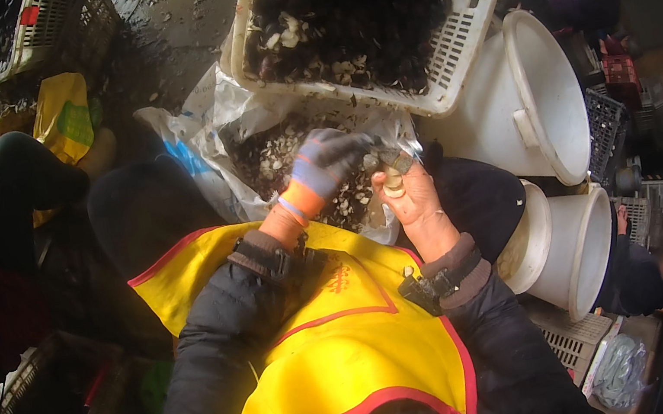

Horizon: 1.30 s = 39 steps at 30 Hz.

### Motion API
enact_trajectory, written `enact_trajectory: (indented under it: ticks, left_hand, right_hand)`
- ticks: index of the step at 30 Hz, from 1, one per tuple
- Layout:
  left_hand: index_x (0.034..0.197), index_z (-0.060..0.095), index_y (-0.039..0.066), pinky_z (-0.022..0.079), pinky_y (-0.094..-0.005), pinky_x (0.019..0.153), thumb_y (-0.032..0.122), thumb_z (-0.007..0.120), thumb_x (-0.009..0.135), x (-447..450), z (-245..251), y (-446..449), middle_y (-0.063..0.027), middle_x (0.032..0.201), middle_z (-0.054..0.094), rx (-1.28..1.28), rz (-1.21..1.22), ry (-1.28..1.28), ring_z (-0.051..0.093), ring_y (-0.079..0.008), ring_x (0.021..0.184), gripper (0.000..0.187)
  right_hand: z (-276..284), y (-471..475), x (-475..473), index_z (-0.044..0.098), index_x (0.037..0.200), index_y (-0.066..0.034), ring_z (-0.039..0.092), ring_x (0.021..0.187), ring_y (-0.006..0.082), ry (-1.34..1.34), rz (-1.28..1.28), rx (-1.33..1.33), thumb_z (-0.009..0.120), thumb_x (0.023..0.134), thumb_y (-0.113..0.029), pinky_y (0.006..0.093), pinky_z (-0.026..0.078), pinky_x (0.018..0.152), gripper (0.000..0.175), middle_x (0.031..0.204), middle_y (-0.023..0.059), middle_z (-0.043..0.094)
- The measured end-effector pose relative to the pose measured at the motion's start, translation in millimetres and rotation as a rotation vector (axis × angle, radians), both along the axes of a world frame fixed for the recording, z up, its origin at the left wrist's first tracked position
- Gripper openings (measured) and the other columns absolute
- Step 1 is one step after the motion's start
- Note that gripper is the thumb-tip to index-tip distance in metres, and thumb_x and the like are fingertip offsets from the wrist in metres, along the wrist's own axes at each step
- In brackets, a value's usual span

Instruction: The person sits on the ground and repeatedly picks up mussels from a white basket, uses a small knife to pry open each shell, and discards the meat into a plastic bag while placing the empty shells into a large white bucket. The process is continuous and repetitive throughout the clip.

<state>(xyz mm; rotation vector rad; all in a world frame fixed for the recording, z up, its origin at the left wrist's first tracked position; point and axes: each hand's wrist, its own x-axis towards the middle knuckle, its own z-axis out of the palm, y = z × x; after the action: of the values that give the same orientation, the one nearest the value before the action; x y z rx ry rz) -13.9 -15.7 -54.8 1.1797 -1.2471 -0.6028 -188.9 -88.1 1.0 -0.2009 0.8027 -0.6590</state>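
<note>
My left hand (330,158), in a grey and orange work glove, is blurred. Its fingertips pinch what looks like a small shell (371,161), close to my other hand. My right hand (416,202) is bare and turned palm up. Pale pieces of shellfish meat (394,185) lie in its curled fingers. A grey, block-like thing (401,162) sits at those fingertips; whether it is a tool handle or a finger wrap, I cannot tell. Below both hands, an open white plastic sack (226,109) holds many opened shells (280,153).
A white plastic crate (452,101) of dark shellfish (352,13) stands beyond the sack. White buckets (525,108) lean at the right. Another person's knee (16,171) is at the left, near a crate (35,46). Other people (636,281) sit farther right.
</note>
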Motion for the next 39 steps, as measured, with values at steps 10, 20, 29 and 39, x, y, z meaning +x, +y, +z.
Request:
enact_trajectory:
  ticks: [10, 20, 29, 39]
  left_hand:
    - [0.112, 0.074, 0.015, 0.051, -0.036, 0.083, 0.011, 0.073, 0.083, 1, 0, 0, -0.0113, 0.096, 0.069, 0.367, 0.077, 0.675, 0.063, -0.0266, 0.091, 0.029]
    - [0.11, 0.075, 0.015, 0.051, -0.0367, 0.08, 0.011, 0.072, 0.083, 4, 1, 1, -0.0109, 0.096, 0.068, 0.053, 0.083, -0.019, 0.062, -0.0281, 0.088, 0.028]
    - [0.113, 0.074, 0.01, 0.053, -0.0326, 0.079, 0.009, 0.069, 0.086, 2, -4, 4, -0.0112, 0.099, 0.069, 0.048, -0.06, 0.156, 0.065, -0.0229, 0.089, 0.027]
    - [0.118, 0.069, 0.001, 0.052, -0.0248, 0.087, 0.001, 0.066, 0.091, 13, -1, 1, -0.0046, 0.11, 0.072, 0.559, 0.275, 0.826, 0.064, -0.0099, 0.095, 0.027]
  right_hand:
    - [-2, 5, 7, 0.062, 0.113, -0.0071, 0.063, 0.083, 0.0187, -0.039, -0.062, 0.03, 0.052, 0.098, -0.007, 0.0298, 0.049, 0.058, 0.018, 0.104, 0.0054, 0.068]
    - [0, 12, 7, 0.061, 0.11, -0.0115, 0.064, 0.092, 0.0181, 0.155, 0.009, -0.278, 0.052, 0.097, -0.005, 0.0301, 0.05, 0.059, 0.017, 0.108, 0.0061, 0.069]
    - [-6, 8, 0, 0.063, 0.106, -0.0084, 0.062, 0.08, 0.0158, 0.22, 0.132, -0.445, 0.054, 0.096, -0.009, 0.0278, 0.048, 0.057, 0.013, 0.104, 0.0072, 0.07]
    - [23, -11, 8, 0.068, 0.101, -0.0097, 0.067, 0.084, 0.0184, 0.009, 0.135, -0.036, 0.062, 0.095, -0.021, 0.0248, 0.047, 0.048, 0.014, 0.097, 0.0069, 0.071]
